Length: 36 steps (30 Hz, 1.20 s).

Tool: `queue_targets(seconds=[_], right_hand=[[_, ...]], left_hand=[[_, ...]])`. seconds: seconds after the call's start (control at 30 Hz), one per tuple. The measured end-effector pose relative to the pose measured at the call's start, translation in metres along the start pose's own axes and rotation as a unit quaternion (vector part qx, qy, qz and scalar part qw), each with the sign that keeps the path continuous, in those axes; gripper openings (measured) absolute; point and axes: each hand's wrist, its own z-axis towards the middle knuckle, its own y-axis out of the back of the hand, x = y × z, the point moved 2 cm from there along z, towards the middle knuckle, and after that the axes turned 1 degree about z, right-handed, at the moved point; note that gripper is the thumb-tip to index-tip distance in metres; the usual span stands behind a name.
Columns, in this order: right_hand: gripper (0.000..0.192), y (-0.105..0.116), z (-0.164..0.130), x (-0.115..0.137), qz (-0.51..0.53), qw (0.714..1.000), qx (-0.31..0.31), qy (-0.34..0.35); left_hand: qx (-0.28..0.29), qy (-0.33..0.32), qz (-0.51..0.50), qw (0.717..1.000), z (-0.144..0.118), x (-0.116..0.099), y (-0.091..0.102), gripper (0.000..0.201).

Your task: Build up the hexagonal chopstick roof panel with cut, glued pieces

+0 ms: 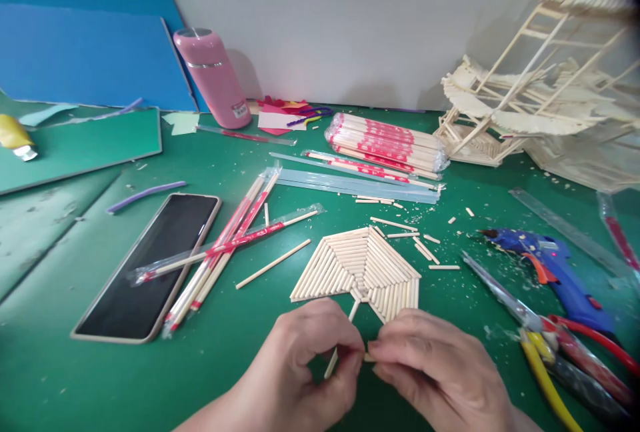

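Note:
My left hand and my right hand meet low in the middle of the head view, both pinched closed. Between their fingertips a short piece of wooden stick shows; most of it is hidden by the fingers. Just beyond my hands lies a fan-shaped panel of wooden sticks, laid in nested rows around a small centre. From that centre a single thin stick runs toward me, passing behind my left fingers. My right fingers cover part of the panel's near right side.
Cut stick pieces lie behind the panel. On the right are a blue glue gun and pliers. Wrapped chopsticks partly overlap a phone. A pink bottle, chopstick bundle and stick-built model stand behind.

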Motion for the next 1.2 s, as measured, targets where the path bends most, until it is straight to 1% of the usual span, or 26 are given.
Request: queue_targets(seconds=[0.1,0.17,0.23,0.27,0.3,0.37,0.47,0.6,0.67,0.97,1.2], right_hand=[[0.008,0.003,0.0,-0.001,0.0,1.0,0.006,-0.025],[0.007,0.008,-0.001,-0.006,-0.035,0.997,-0.023,-0.059],[0.005,0.013,-0.003,-0.012,-0.089,0.99,-0.057,-0.094],[0.005,0.015,-0.005,-0.015,-0.108,0.987,-0.063,-0.105],[0.004,0.016,-0.005,-0.018,-0.119,0.985,-0.058,-0.111],[0.003,0.014,-0.006,-0.023,-0.127,0.986,-0.029,-0.108],[0.004,0.008,-0.006,-0.026,-0.142,0.986,0.003,-0.086],[0.005,0.001,-0.006,-0.027,-0.16,0.983,0.019,-0.091],[0.005,-0.001,-0.006,-0.027,-0.165,0.981,0.023,-0.097],[0.006,-0.004,-0.004,-0.026,-0.178,0.978,-0.001,-0.111],[0.004,-0.005,-0.002,-0.028,-0.15,0.977,-0.006,-0.15]], left_hand=[[-0.013,-0.003,0.036,0.999,-0.001,0.001,0.0,0.017],[-0.014,-0.008,0.065,0.998,-0.003,0.003,0.0,0.016],[-0.021,-0.031,0.109,0.993,-0.006,0.007,-0.001,0.014],[-0.022,-0.044,0.142,0.989,-0.007,0.009,-0.002,0.014],[-0.023,-0.055,0.18,0.982,-0.008,0.011,-0.004,0.016],[-0.02,-0.07,0.255,0.964,-0.009,0.014,-0.007,0.02],[-0.008,-0.067,0.318,0.946,-0.008,0.016,-0.011,0.019],[0.039,-0.045,0.336,0.94,-0.004,0.014,-0.012,0.015],[0.049,-0.042,0.337,0.939,-0.003,0.014,-0.012,0.016],[0.04,-0.051,0.354,0.933,0.0,0.014,-0.017,0.023],[0.037,-0.068,0.343,0.936,0.001,0.015,-0.017,0.025]])
